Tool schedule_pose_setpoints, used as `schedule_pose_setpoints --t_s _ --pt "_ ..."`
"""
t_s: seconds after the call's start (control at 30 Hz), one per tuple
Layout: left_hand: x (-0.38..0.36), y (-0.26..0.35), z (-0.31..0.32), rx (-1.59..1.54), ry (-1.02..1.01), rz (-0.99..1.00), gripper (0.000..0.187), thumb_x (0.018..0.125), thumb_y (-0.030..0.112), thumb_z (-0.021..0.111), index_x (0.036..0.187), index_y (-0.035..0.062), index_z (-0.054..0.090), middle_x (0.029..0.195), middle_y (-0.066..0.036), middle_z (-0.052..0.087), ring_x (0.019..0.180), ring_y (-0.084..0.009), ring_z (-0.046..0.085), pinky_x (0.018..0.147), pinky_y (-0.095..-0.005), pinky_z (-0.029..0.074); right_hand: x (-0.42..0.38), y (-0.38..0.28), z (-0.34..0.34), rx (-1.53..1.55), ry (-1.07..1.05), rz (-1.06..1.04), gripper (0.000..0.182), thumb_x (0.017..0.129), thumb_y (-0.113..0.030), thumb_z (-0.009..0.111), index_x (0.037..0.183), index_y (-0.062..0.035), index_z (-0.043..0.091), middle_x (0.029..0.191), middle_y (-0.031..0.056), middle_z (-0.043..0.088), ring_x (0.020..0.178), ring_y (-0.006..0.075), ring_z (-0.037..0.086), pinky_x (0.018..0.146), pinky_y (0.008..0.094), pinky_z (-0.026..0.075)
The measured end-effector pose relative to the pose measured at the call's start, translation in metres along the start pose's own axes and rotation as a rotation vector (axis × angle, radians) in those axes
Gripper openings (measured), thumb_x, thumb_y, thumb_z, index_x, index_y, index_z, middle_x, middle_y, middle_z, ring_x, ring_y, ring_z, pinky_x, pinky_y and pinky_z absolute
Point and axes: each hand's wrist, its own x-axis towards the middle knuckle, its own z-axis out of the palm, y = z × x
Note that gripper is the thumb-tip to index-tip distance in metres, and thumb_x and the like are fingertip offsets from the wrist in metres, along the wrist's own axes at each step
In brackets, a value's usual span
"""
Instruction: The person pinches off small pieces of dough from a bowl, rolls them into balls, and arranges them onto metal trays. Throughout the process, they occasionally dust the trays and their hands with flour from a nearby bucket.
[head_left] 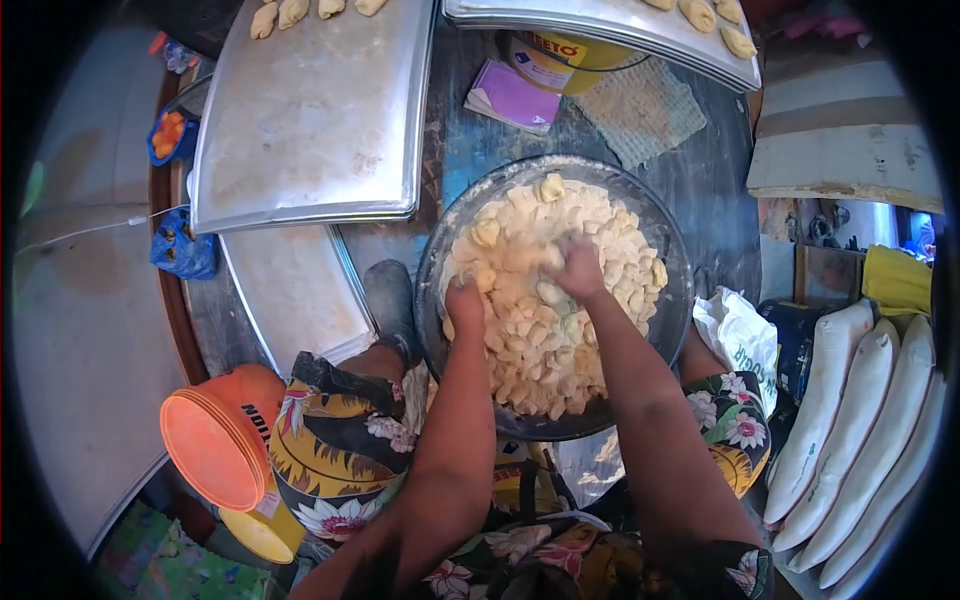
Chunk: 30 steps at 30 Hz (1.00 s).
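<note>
Both hands, left hand and right hand, fingers buried in dough pieces, spread unclear; risk of spilling over bowl rim.

Both hands, left hand and right hand, in bowl of dough pieces.

Bare forearms, no sleeves; a dark garment printed with yellow leaves and pink-white flowers

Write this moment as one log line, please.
left hand in dough pieces | right hand in dough | bowl full | tray beside
</note>
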Motion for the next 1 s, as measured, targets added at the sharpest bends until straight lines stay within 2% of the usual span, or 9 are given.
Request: schedule_pose_setpoints --t_s 0.13,0.33,0.43,0.57,0.67,0.73,0.87,0.93,1.0 --pt "0.005 0.003 0.0 -0.344 -0.076 0.036 0.033 0.082 0.013 0.053 0.11 -0.0048 0.05 0.1 -0.011 0.058 0.087 -0.0187 0.053 0.077 -0.0301 0.043 0.037 -0.026 0.029 0.229 0.35 -0.012 0.046 0.066 -0.02 0.067 0.109 -0.01 0.054 0.106 0.0132 0.052 0.099 0.0316 0.049 0.086 0.0416 0.036" --pt "0.0 0.024 0.018 -0.663 -0.14 -0.059 0.066 0.077 0.015 0.066 0.132 0.0027 0.032 0.12 -0.013 0.047 0.099 -0.023 0.051 0.087 -0.0323 0.04 -0.023 -0.065 0.024 0.086 -0.061 -0.282 0.037 0.069 -0.001 0.058 0.106 -0.0082 0.057 0.106 0.0115 0.056 0.097 0.0274 0.052 0.089 0.0353 0.039" --pt "-0.009 0.017 0.028 -0.32 -0.123 0.111 0.06 0.083 0.019 0.061 0.132 0.0042 0.031 0.116 -0.007 0.05 0.103 -0.018 0.049 0.089 -0.0301 0.039 -0.031 -0.056 0.008 1.227 -0.108 0.284 0.03 0.087 -0.02 0.056 0.111 -0.003 0.054 0.102 0.0081 0.058 0.093 0.0167 0.053 0.082 0.029 0.043" --pt "-0.02 0.025 0.042 -0.398 -0.288 0.098 0.045 0.084 0.021 0.059 0.122 0.0023 0.045 0.11 -0.007 0.053 0.099 -0.0179 0.051 0.084 -0.0294 0.043 -0.024 -0.066 -0.003 1.498 0.01 0.579 0.036 0.09 -0.026 0.05 0.116 -0.0016 0.049 0.103 0.0073 0.057 0.093 0.0139 0.051 0.081 0.0277 0.042" --pt "-0.025 0.04 0.045 -0.307 -0.039 0.051 0.034 0.086 0.021 0.056 0.114 0.001 0.051 0.099 -0.007 0.056 0.086 -0.0167 0.056 0.073 -0.0268 0.047 -0.022 -0.078 -0.014 1.394 -0.168 0.346 0.04 0.09 -0.028 0.052 0.12 -0.003 0.045 0.097 0.0046 0.057 0.086 0.0117 0.052 0.074 0.0251 0.044" --pt "-0.014 0.056 0.023 -0.381 -0.28 -0.046 0.032 0.086 0.016 0.054 0.113 0.0017 0.046 0.098 -0.009 0.055 0.08 -0.0156 0.058 0.065 -0.0251 0.048 -0.022 -0.076 -0.019 1.366 -0.152 0.365 0.04 0.088 -0.027 0.055 0.119 -0.0036 0.047 0.094 0.0045 0.056 0.081 0.0108 0.05 0.072 0.0265 0.044" --pt "0.0 0.05 0.011 -0.762 -0.187 -0.212 0.029 0.083 0.007 0.054 0.108 0.0067 0.039 0.1 -0.01 0.053 0.078 -0.0149 0.057 0.059 -0.0254 0.047 -0.022 -0.05 -0.009 1.25 0.151 0.544 0.044 0.081 -0.028 0.063 0.118 -0.0077 0.051 0.096 0.0082 0.056 0.085 0.0177 0.053 0.074 0.0311 0.045" --pt "0.028 -0.005 0.029 -0.499 0.064 0.108 0.036 0.082 0.006 0.056 0.113 0.0061 0.04 0.101 -0.011 0.052 0.085 -0.02 0.056 0.067 -0.0281 0.047 -0.03 -0.036 0.025 0.205 0.274 0.155 0.046 0.075 -0.03 0.067 0.114 -0.0113 0.053 0.102 0.0137 0.054 0.093 0.0274 0.053 0.079 0.0381 0.044" --pt "0.013 0.003 0.022 -0.574 0.094 0.074 0.041 0.079 0.006 0.058 0.116 0.0053 0.04 0.101 -0.012 0.051 0.09 -0.0232 0.055 0.074 -0.0301 0.046 -0.042 -0.065 0.023 0.035 0.111 0.181 0.052 0.068 -0.034 0.071 0.113 -0.0139 0.055 0.109 0.0161 0.051 0.102 0.0333 0.049 0.086 0.0425 0.041"
